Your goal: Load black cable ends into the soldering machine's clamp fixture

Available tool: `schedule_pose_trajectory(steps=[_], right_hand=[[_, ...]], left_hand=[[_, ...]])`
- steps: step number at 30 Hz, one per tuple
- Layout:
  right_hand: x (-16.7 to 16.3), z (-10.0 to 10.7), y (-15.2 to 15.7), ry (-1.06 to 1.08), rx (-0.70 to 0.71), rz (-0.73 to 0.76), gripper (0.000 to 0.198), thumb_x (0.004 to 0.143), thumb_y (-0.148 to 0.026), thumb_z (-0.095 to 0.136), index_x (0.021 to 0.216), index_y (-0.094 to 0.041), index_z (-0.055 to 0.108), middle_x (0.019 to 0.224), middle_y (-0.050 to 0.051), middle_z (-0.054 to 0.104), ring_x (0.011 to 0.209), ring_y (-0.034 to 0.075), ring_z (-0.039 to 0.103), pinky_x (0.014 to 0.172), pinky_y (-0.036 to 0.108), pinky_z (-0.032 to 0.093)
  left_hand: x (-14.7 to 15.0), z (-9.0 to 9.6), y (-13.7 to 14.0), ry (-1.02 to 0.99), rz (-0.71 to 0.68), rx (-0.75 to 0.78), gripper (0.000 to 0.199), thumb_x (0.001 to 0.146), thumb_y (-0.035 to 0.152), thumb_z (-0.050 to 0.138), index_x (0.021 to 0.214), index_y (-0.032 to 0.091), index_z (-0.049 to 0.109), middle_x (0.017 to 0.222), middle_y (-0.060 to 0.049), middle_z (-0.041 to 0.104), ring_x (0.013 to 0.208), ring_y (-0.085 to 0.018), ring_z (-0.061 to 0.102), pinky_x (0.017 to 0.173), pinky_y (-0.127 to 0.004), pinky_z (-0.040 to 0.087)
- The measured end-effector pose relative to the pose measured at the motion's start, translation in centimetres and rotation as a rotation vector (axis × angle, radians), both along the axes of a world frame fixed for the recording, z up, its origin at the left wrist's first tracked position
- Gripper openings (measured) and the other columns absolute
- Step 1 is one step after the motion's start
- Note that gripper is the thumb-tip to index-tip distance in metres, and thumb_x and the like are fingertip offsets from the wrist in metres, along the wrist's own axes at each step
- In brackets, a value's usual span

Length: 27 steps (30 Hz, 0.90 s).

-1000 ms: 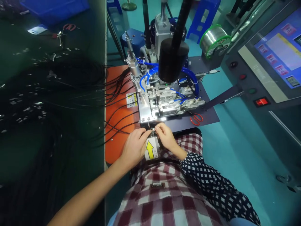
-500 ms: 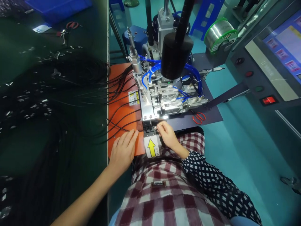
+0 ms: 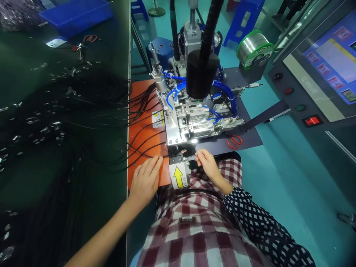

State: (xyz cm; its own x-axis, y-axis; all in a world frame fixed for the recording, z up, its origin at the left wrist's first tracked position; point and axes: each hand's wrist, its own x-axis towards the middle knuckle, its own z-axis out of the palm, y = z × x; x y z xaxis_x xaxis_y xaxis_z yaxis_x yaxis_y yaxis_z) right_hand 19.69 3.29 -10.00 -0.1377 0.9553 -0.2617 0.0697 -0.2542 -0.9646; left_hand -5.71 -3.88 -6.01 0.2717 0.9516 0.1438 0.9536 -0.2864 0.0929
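My left hand (image 3: 145, 178) lies on the orange plate (image 3: 150, 89), fingers stretched out side by side. Its fingertips are beside a black cable (image 3: 144, 148) that runs to the machine's front end. My right hand (image 3: 209, 166) is in the air to the right of the small black cable holder (image 3: 177, 159), fingers curled in a pinch. Whether anything is between them is too small to see. Short coloured wire ends (image 3: 183, 151) stick out at the holder. In front of it, a white cover with a yellow arrow (image 3: 178, 177) is close to my lap.
The metal machine (image 3: 194, 122) with blue air tubes stands ahead, below a black cylinder (image 3: 202, 74). Red-handled scissors (image 3: 234, 141) lie on its dark base. A solder wire spool (image 3: 254, 50) and a control panel (image 3: 314, 89) are at right. Bundled black cables (image 3: 105, 89) cover the left table.
My right hand has pulled back to the right from the holder, uncovering the wire ends. The left hand has stayed in place. The view has shifted slightly.
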Motion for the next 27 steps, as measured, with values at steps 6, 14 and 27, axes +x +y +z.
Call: schedule_pose_trajectory(steps=[6,14,27], right_hand=[[0.9,-0.1,-0.2,-0.003,-0.001,-0.006,0.040,0.085,-0.058,0.056,0.079,-0.018,0.056,0.067,0.000,0.055,0.052,0.011,0.048,0.050,0.026,0.039],[4.2,1.3,-0.8,-0.201,0.054,0.062,0.039,0.083,-0.059,0.057,0.077,-0.021,0.059,0.064,0.001,0.057,0.053,0.015,0.051,0.053,0.028,0.044],[4.7,4.8,0.1,-0.323,0.128,0.202,0.033,0.083,-0.056,0.056,0.073,-0.024,0.060,0.058,0.001,0.054,0.053,0.018,0.052,0.053,0.028,0.047]], left_hand=[[-0.1,0.3,4.3,-0.132,0.014,-0.044,0.047,0.096,0.022,0.034,0.141,0.013,0.046,0.145,-0.015,0.049,0.133,-0.028,0.045,0.108,-0.047,0.041],[-6.5,4.3,1.3,-0.006,0.281,-0.075,0.030,0.096,0.028,0.041,0.115,0.020,0.063,0.118,-0.009,0.066,0.109,-0.020,0.062,0.094,-0.034,0.052],[-13.2,3.6,-5.7,-0.061,0.996,-0.221,0.030,0.084,0.022,0.048,0.109,0.009,0.058,0.097,-0.017,0.065,0.096,-0.031,0.065,0.085,-0.042,0.050]])
